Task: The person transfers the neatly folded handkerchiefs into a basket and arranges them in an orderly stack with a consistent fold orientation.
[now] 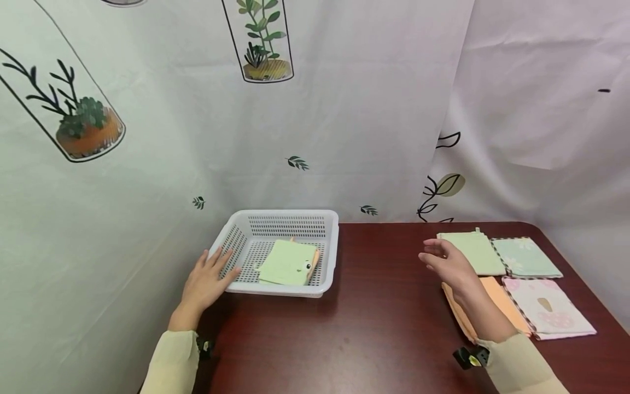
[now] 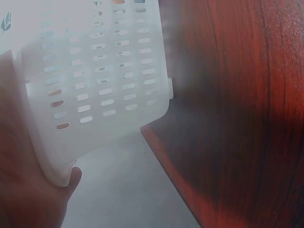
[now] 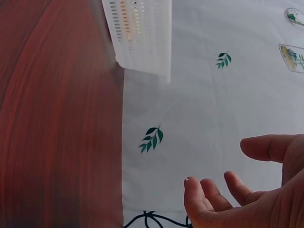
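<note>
A white plastic basket [image 1: 328,268] with slotted walls stands at the back left of the table. Inside lies a folded light green cloth [image 1: 287,262] with a small face printed on it, and an orange edge shows beneath. My left hand [image 1: 206,282] rests on the basket's left rim with its fingers spread; the left wrist view has its thumb [image 2: 75,178] at the rim's corner. On the right, my right hand [image 1: 450,265] is held up empty, fingers loosely bent and apart from the thumb. It overlaps the edge of a folded green cloth [image 1: 477,254] in the head view.
Beside that green cloth lie a mint cloth [image 1: 526,257], an orange cloth [image 1: 507,303] and a white-and-pink cloth [image 1: 551,309], all folded flat. The dark red wooden table [image 1: 334,339] meets a white printed curtain [image 1: 354,137] at the back and sides.
</note>
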`<state>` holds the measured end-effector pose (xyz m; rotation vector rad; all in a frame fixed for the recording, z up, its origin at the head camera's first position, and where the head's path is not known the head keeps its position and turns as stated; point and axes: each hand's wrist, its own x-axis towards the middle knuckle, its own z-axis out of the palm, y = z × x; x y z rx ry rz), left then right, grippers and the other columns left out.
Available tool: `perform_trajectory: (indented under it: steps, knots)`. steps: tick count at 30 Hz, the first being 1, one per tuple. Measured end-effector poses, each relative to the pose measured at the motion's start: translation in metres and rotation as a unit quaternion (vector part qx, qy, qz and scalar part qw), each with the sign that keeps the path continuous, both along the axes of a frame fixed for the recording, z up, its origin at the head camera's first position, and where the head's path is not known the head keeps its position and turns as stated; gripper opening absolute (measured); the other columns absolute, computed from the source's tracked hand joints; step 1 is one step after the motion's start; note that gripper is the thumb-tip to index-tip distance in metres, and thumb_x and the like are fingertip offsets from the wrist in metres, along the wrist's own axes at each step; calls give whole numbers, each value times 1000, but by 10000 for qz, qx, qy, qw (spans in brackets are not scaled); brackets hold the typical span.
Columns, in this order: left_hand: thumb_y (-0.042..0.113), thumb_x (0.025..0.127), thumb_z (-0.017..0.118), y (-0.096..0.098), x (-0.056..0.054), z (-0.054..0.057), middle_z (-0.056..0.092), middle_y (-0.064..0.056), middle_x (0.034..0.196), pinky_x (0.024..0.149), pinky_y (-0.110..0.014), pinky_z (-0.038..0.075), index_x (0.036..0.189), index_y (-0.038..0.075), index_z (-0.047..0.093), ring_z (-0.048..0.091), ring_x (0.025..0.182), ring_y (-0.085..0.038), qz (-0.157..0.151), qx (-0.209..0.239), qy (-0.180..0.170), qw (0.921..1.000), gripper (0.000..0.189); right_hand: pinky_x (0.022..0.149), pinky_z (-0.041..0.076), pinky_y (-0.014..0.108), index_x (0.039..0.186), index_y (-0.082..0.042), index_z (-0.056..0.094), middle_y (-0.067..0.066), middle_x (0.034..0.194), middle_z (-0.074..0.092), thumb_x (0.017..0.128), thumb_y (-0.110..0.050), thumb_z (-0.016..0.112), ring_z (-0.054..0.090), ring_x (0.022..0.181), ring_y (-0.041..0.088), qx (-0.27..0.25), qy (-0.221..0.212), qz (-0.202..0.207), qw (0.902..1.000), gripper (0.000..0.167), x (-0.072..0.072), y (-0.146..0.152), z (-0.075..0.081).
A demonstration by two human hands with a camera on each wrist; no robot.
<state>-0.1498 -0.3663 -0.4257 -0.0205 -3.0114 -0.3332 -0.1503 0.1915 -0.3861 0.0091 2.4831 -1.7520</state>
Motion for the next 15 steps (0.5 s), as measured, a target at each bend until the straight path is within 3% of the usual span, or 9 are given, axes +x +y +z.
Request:
perform_trajectory:
  steps: [8, 15]
  knots:
    - [60, 101, 48, 0, 0, -1, 24, -22, 165, 113, -74, 18, 158, 11, 35, 10, 151, -51, -50, 18, 16, 10000, 77, 92, 52, 31, 149, 4, 38, 28, 145, 45, 104, -26, 57, 53, 127, 39, 144, -83, -31, 9999, 57, 5, 11, -5]
    - [56, 101, 50, 0, 0, 0, 24, -22, 165, 113, -74, 18, 159, 11, 34, 10, 151, -51, -46, 7, -4, 10000, 75, 96, 50, 49, 151, 4, 35, 30, 149, 41, 104, -28, 56, 58, 121, 40, 182, -180, -35, 9997, 61, 8, 23, -9]
